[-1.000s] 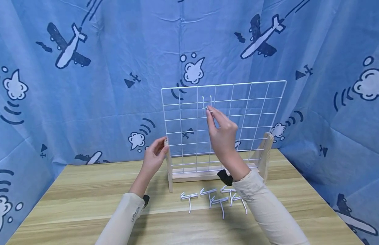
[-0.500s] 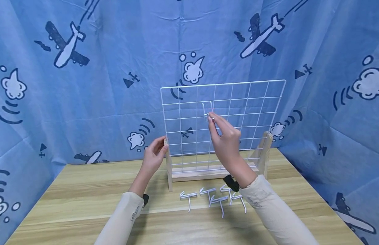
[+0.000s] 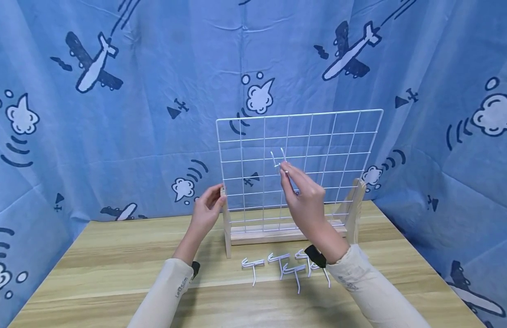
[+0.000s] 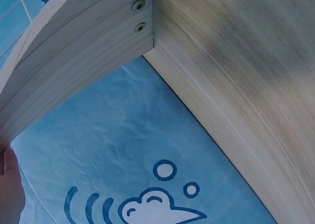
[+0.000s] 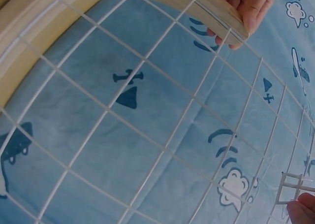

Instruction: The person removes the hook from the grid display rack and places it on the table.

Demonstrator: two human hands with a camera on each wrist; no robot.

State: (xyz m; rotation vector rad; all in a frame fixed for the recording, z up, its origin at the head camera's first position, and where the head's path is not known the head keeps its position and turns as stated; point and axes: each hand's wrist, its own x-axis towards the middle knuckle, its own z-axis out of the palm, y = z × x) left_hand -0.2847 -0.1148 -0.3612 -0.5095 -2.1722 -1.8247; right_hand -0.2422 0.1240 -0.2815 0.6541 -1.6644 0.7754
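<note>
My right hand [image 3: 306,200] pinches a white wire hook [image 3: 273,157] with two long prongs between thumb and fingertips. The hook is held in front of the white wire grid panel [image 3: 298,115], below its second row, prongs pointing up. In the right wrist view, the hook's rectangular wire end [image 5: 280,190] overlaps the grid beside my fingertips [image 5: 302,210]. My left hand [image 3: 205,208] grips the top of the left wooden upright [image 3: 226,230] of the stand. Only part of that hand [image 4: 11,189] shows in the left wrist view, at the upright's edge.
Several white wire hooks [image 3: 253,263] lie on the wooden table [image 3: 126,259] in front of the stand. A wooden crossbar [image 3: 261,238] joins the left upright to the right upright [image 3: 355,214]. A blue printed curtain [image 3: 155,68] hangs behind the table and at both sides.
My right hand has come down and slightly to the right with the hook, which now sits lower against the grid. My left hand stays on the upright.
</note>
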